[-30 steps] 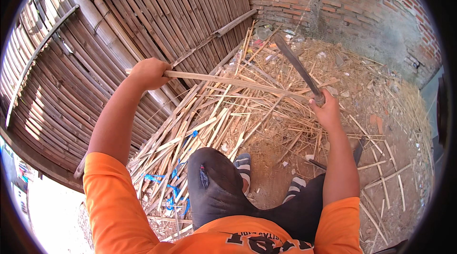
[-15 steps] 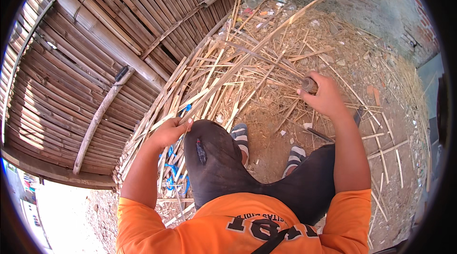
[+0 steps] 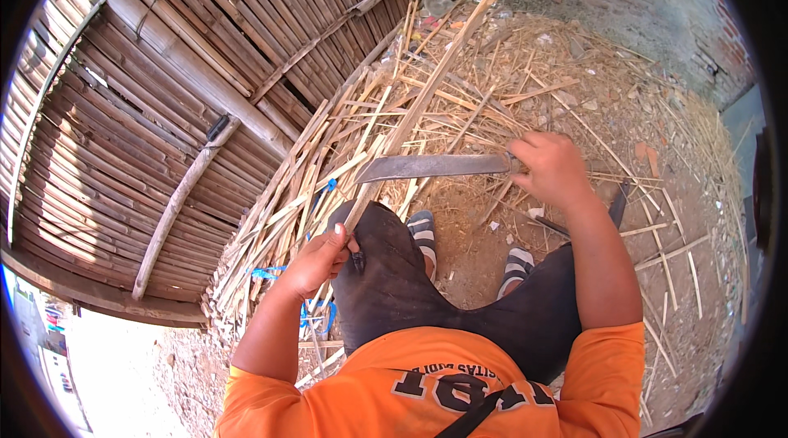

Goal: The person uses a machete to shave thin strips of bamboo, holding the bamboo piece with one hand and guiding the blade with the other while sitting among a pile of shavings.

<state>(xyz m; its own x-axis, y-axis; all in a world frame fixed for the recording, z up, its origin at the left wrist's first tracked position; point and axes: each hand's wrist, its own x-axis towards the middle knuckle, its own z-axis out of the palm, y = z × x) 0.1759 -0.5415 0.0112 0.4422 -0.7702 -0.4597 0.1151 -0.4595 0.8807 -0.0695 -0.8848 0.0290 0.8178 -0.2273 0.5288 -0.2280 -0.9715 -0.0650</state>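
My left hand point(image 3: 322, 261) is closed round the near end of a long bamboo strip point(image 3: 453, 56), beside my left knee. The strip slants up and away to the right, toward the brick wall. In my closed right hand point(image 3: 552, 165) is the handle of a machete point(image 3: 435, 166). Its broad dark blade points left and lies across the strip, a little beyond my left hand. Whether the edge touches the strip I cannot tell. Most of the handle is hidden by my fingers.
Split bamboo strips point(image 3: 345, 130) lie heaped along the bamboo-slat wall point(image 3: 123, 167) on the left. Blue cord point(image 3: 324, 319) lies by my left leg. Shavings cover the ground toward the brick wall point(image 3: 624, 7). A dark long object point(image 3: 620, 205) lies beyond my right knee.
The machete has swung from pointing away to lying crosswise, blade to the left. My left hand has moved right and nearer, and the strip in it now stands at a steeper slant.
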